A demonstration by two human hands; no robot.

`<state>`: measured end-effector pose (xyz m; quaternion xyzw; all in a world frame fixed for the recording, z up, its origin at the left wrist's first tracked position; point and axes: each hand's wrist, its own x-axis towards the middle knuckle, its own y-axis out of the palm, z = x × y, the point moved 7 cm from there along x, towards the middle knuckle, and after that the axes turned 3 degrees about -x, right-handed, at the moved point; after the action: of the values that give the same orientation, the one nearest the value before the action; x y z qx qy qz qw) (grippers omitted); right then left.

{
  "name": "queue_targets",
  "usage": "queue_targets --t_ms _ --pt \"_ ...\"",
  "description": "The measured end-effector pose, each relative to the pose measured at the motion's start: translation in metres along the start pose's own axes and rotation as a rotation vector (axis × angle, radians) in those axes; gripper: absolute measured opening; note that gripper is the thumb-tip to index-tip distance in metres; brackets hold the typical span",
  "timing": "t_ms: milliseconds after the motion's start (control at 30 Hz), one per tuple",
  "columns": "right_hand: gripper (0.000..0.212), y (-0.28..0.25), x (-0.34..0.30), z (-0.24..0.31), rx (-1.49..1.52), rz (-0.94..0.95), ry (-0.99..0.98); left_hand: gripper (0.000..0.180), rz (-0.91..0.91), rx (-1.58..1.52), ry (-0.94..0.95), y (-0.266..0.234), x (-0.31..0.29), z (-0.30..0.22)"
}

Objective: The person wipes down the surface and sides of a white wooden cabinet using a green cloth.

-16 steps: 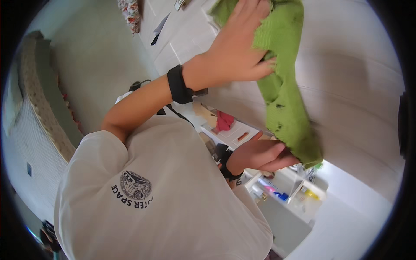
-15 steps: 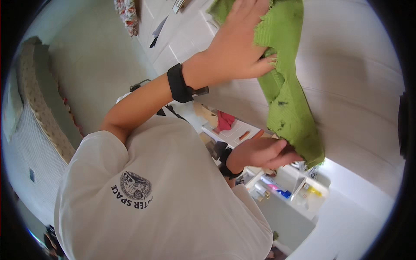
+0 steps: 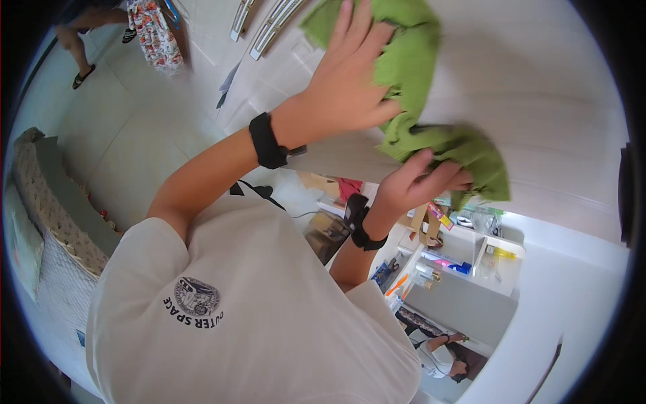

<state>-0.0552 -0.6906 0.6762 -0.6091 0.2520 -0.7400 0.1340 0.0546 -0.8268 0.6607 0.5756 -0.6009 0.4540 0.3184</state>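
Observation:
A worn green cloth [image 3: 412, 64] with ragged edges and small holes is bunched and stretched between my hands, in front of a pale, smooth surface [image 3: 538, 108]. My left hand [image 3: 350, 77] holds its upper part, fingers spread over the fabric and thumb at its near edge. Lower and to the right, my right hand [image 3: 420, 185] has its fingers curled round the folded lower end, whose tip flops out to the right. Fabric hides some fingertips. Both wrists wear black bands.
Below my right hand is a white shelf unit [image 3: 498, 289] with tubes, bottles and small packets, and a mirror [image 3: 444, 360] showing a reflection. At left stands a bed [image 3: 54, 283]. Another person's leg [image 3: 74, 50] and a floral cloth [image 3: 155, 37] are at the upper left.
My right hand has moved up toward my left hand, so the cloth, stretched long before, now folds and bunches between them. The view has shifted, bringing another person's leg into sight.

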Motion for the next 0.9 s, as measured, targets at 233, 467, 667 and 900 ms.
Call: queue_targets --t_ms 233,467,667,900 --pt "0.035 0.043 -0.027 0.019 -0.129 0.199 -0.07 0.058 0.07 -0.042 -0.179 0.015 -0.026 0.02" --pt "0.031 0.017 -0.025 -0.003 -0.077 0.059 -0.055 0.055 0.142 -0.058 -0.203 0.008 -0.03 0.022" --pt "0.035 0.004 0.017 0.015 -0.053 0.006 -0.047 0.043 0.109 -0.001 -0.069 -0.006 0.026 -0.008" --pt "0.026 0.034 -0.044 0.009 -0.114 0.241 -0.05 0.022 0.204 0.034 -0.024 0.012 -0.055 0.006"
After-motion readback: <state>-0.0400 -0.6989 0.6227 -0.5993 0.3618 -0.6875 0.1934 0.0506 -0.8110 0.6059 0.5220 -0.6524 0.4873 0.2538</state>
